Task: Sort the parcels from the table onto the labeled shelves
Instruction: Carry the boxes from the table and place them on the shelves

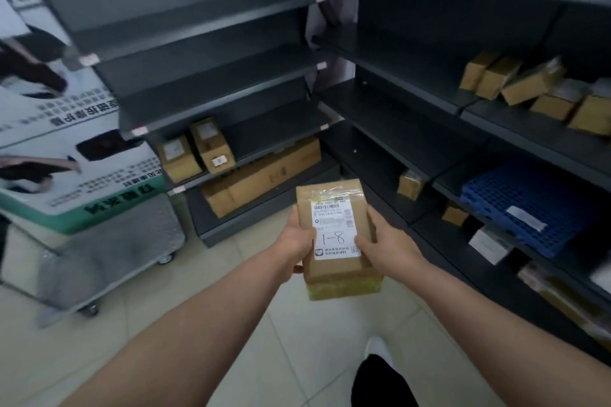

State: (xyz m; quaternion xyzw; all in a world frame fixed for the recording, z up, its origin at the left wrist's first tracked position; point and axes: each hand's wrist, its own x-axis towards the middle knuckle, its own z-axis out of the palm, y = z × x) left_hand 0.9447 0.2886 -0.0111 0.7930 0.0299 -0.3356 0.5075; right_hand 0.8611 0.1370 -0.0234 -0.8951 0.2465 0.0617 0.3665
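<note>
A pale tiled floor (297, 324) runs to a corner where two dark grey metal shelving units meet: the left unit (211, 76), whose shelf edges carry small tags, and the right unit (413, 102). A metal cart (109, 248) on casters stands at the left below a printed poster board (66, 149). In front of the shelves, above the floor, one taped cardboard parcel (335, 231) is held level; its white label reads "1-8" by hand. Both hands grasp it: the left hand (297, 241) clasps its left edge and the right hand (386, 248) its right edge, thumbs on the labelled face. The left unit holds two small cardboard boxes (195, 155) side by side on a low shelf and one long flat carton (261, 175) on the shelf beneath. The right unit holds five small boxes (532, 86) crowded on a higher shelf, two single small boxes lower down (410, 183), one blue plastic crate (529, 205) and one white box (489, 244).
</note>
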